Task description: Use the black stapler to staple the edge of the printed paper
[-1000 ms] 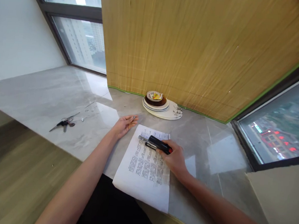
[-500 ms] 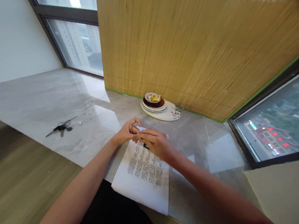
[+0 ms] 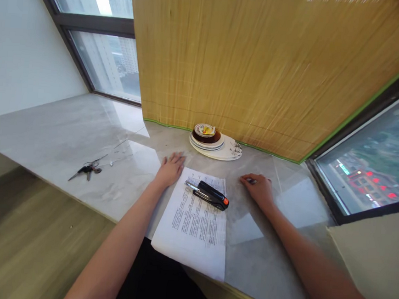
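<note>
A printed sheet of paper [image 3: 193, 223] lies on the grey marble counter [image 3: 66, 130] in front of me. A black stapler [image 3: 210, 195] with an orange tip rests across the top of the sheet, with neither hand on it. My left hand [image 3: 170, 168] lies flat and open on the counter, touching the paper's top left corner. My right hand [image 3: 259, 189] rests on the counter to the right of the paper. Its fingers are curled together around a small dark bit at the fingertips that I cannot make out.
A stack of plates [image 3: 217, 146] with a small brown bowl on top stands at the back, against a bamboo blind [image 3: 261, 67]. A bunch of keys [image 3: 86, 168] lies at the left of the counter. Windows flank the blind on both sides.
My hands met above the paper, then parted. The right hand let go of the stapler and moved right onto the counter; the left hand turned palm down and flattened.
</note>
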### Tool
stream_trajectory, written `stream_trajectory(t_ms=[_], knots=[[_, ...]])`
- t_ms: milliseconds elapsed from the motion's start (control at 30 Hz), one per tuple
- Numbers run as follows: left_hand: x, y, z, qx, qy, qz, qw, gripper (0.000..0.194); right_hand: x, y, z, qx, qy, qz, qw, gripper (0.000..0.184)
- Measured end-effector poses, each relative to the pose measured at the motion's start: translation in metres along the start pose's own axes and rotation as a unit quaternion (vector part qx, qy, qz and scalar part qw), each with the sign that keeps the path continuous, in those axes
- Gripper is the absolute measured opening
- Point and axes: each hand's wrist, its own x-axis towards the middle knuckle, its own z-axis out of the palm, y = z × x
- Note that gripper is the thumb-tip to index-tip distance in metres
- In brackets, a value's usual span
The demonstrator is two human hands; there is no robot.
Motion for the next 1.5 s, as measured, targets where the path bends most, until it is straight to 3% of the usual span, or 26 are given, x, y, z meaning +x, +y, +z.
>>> stream_trajectory(t_ms=[100,233,333,400,433,533,700,1000,1133,1267,1500], knots=[[0.001,-0.001,0.003,-0.023,-0.021,-0.003,1.000,0.035,-0.004,-0.011,0.003,0.003,0.046,-0.047,0.998,0.027],[0.002,-0.001,0.002,0.021,0.003,0.002,1.000,0.024,-0.023,-0.074,0.004,0.076,0.140,-0.084,0.984,0.024],[-0.001,0.004,0.001,0.010,0.022,0.014,1.000,0.019,-0.045,-0.123,0.008,0.174,0.109,-0.109,0.973,0.023],[-0.002,0.009,0.001,-0.032,0.038,0.012,0.999,0.016,-0.058,-0.141,0.014,0.180,0.036,-0.163,0.969,0.017],[-0.003,0.011,0.000,-0.063,0.047,0.003,0.997,0.017,-0.063,-0.145,0.017,0.166,-0.003,-0.190,0.968,0.027],[-0.003,0.014,-0.001,-0.145,0.077,-0.038,0.986,0.021,-0.071,-0.140,0.028,0.110,-0.078,-0.223,0.965,0.053],[-0.002,0.013,-0.003,-0.132,0.136,-0.043,0.981,0.017,-0.067,-0.122,0.037,0.136,-0.056,-0.200,0.969,0.049],[-0.007,0.028,-0.004,-0.124,0.040,-0.011,0.991,0.028,-0.055,-0.115,0.037,0.153,-0.040,-0.168,0.973,0.049],[-0.013,0.040,-0.007,-0.156,-0.043,0.007,0.987,0.034,-0.055,-0.116,0.036,0.164,-0.040,-0.162,0.972,0.048],[-0.017,0.049,-0.006,-0.154,-0.124,0.060,0.978,0.022,-0.055,-0.116,0.037,0.158,-0.041,-0.162,0.973,0.048],[-0.012,0.044,0.003,-0.106,-0.130,0.108,0.980,0.016,-0.055,-0.117,0.037,0.155,-0.035,-0.169,0.973,0.047]])
